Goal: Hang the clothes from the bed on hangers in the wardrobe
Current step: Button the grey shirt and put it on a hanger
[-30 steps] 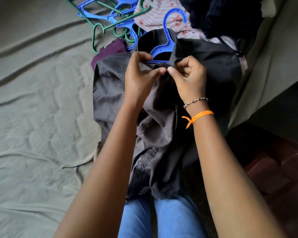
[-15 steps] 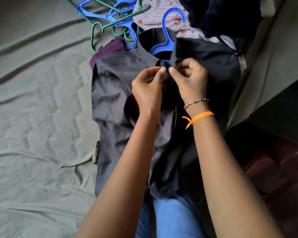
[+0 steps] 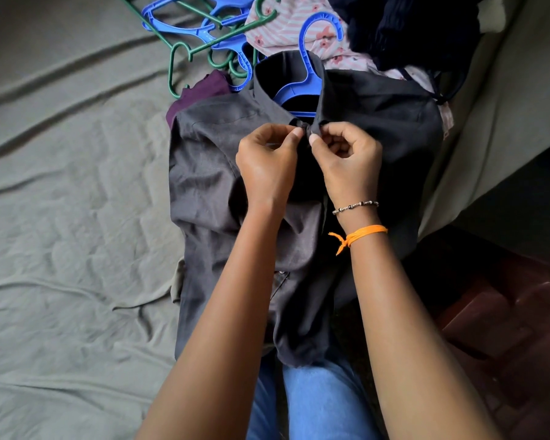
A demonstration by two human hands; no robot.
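Note:
A dark grey shirt (image 3: 210, 173) lies face up on the bed's edge, its hem draping onto my lap. A blue hanger (image 3: 308, 74) sits inside it, the hook sticking out past the collar. My left hand (image 3: 267, 163) pinches the left side of the placket just below the collar. My right hand (image 3: 346, 160) pinches the right side, fingers curled. Both thumbs meet at the top button area, which is too small to make out.
A pile of blue and green hangers (image 3: 210, 30) lies on the grey-green bedsheet (image 3: 61, 217) beyond the shirt. A purple garment (image 3: 204, 90), a pink striped floral garment (image 3: 286, 30) and dark navy clothes (image 3: 410, 30) are heaped behind. Red floor (image 3: 505, 328) lies right.
My left hand has shifted from the collar's left down to the placket to meet my right hand. The left front of the shirt has been spread flatter.

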